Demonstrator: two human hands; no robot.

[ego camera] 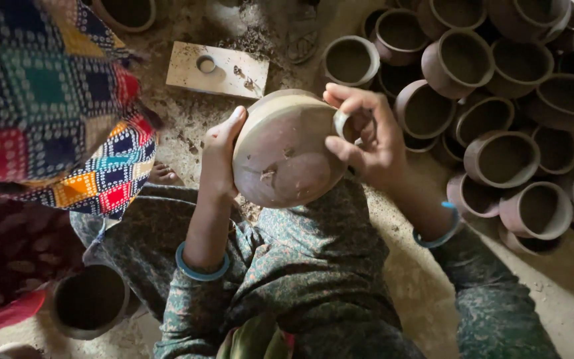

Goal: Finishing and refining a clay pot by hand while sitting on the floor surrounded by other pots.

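Nearest to us lay our lap in dark green patterned cloth [313, 266], with a blue bangle [200, 271] on the left wrist and another blue bangle [441, 234] on the right. Just above the lap we held a round, brown unfired clay pot [280, 153], turned so its rounded bottom faced up at us, dented and nicked near the lower middle. Our left hand [219, 156] was cupped flat against the pot's left side, fingers extended along the wall, bracing it rather than closing around it. Our right hand [367, 133] pressed on the pot's right edge, its fingers curled shut around a small pale ring-shaped tool [345, 124] that touched the rim. At lower left stood another dark clay pot [91, 302], upright on the dusty ground, beside a bright checked cloth [48, 100]. Farther off lay a flat pale stone block [219, 70] with a small ring sitting on it. To the right and beyond, a heap of similar brown clay pots [499, 100] was piled, most tilted with mouths toward us.
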